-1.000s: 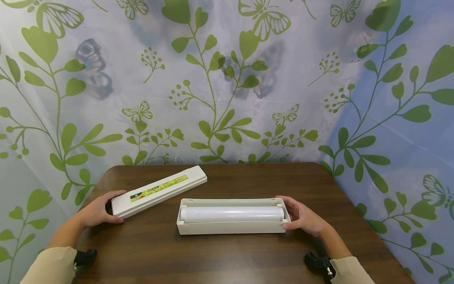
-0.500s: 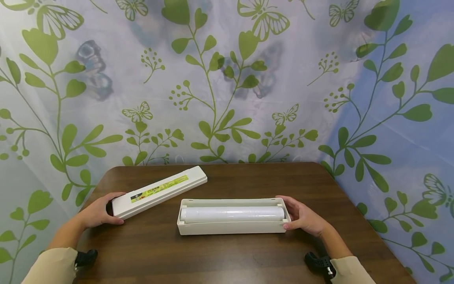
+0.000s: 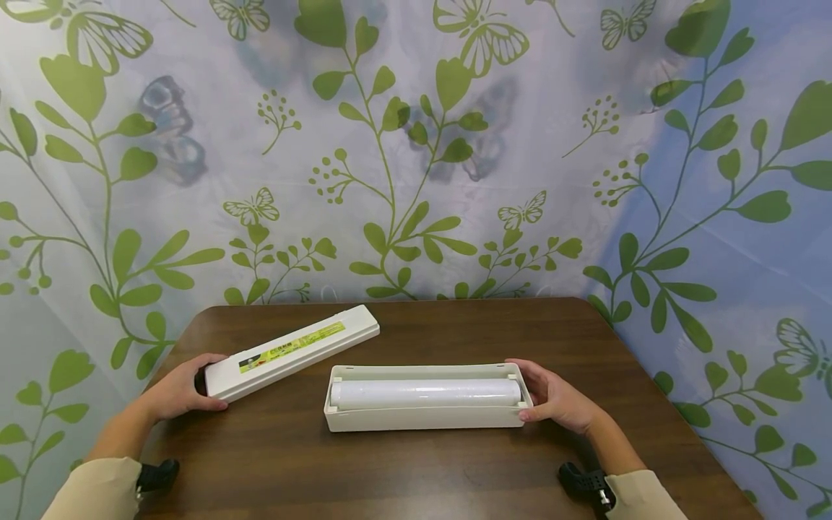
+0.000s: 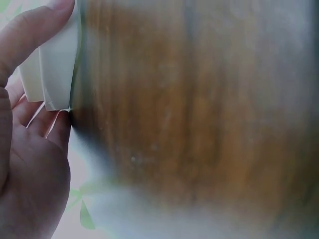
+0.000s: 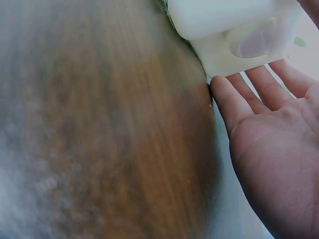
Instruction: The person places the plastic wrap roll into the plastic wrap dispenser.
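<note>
On the table's left lies a long white lid [image 3: 221, 379] with a yellow-green label, slanting away to the right. My left hand [image 3: 175, 388] holds its near left end between thumb and fingers. To the right sits an open white cling film box [image 3: 425, 420], with a roll of clear film [image 3: 425, 393] lying lengthwise inside. My right hand [image 3: 564, 401] grips the box's right end, thumb at the front corner and fingers behind. In the left wrist view the lid's end [image 4: 56, 74] sits against the fingers. The right wrist view shows the box's end [image 5: 214, 52] against the fingertips.
Both things rest on a brown wooden table [image 3: 403, 469] with rounded far corners. A curtain [image 3: 403, 180] printed with green leaves and butterflies hangs right behind it. A black strap [image 3: 585, 484] is on the right wrist, another [image 3: 158, 474] on the left.
</note>
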{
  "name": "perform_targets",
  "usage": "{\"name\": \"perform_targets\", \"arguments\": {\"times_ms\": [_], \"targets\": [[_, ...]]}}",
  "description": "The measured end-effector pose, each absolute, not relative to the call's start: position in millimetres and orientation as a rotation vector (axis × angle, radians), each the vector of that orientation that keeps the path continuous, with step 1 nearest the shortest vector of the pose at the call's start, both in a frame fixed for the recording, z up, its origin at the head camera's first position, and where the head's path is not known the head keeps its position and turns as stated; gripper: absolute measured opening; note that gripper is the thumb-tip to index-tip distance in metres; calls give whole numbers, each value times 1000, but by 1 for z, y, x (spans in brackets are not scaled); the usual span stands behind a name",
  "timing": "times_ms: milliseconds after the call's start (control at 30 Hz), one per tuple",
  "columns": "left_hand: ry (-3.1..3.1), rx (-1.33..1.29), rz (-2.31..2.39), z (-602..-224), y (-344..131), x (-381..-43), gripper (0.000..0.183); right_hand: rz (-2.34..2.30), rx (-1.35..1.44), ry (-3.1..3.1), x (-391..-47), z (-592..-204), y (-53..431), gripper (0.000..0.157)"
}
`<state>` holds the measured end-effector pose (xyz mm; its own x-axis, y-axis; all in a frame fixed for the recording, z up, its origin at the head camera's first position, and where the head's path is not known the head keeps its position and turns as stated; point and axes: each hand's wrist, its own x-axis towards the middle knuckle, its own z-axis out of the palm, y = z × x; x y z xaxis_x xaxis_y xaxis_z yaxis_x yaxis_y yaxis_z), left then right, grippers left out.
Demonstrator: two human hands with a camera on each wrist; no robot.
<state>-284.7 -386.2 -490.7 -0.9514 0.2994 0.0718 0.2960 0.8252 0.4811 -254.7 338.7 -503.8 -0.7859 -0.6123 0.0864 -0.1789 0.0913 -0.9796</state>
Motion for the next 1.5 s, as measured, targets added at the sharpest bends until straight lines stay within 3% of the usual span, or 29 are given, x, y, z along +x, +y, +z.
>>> {"name": "perform_targets", "arguments": {"times_ms": [567,1500], "targets": [[2994,518,908,-485,-378,-278,77,-1755,-787,1997,-255,-504,339,99],[3071,541,1011,-482,-369,-268,77,-1745,-806,2015,-255,-505,340,93]]}}
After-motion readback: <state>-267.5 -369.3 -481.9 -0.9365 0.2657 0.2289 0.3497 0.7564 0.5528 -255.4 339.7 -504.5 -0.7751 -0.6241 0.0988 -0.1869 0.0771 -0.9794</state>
